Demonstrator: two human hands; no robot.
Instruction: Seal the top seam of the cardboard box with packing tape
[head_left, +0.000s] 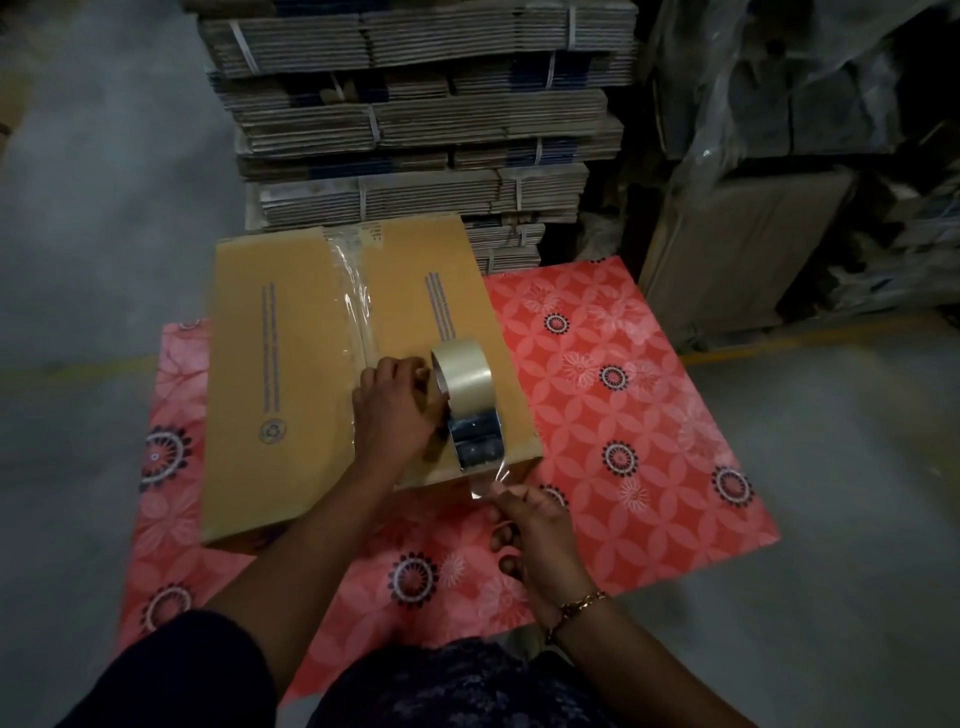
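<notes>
A brown cardboard box (291, 374) lies closed on a red patterned mat. A strip of clear tape (356, 291) runs along its top seam from the far edge toward me. My left hand (397, 410) grips a roll of clear packing tape (460, 371) standing on edge on the box's near right part. A short length of tape stretches from the roll over the box's near edge. My right hand (530, 525) pinches the free tape end (485, 483) just past that edge.
The red floral mat (623, 405) covers the grey floor under the box. Tall stacks of bundled flat cartons (415, 119) stand right behind the box. Plastic-wrapped cartons (779, 156) crowd the back right. Bare floor (93, 208) lies to the left.
</notes>
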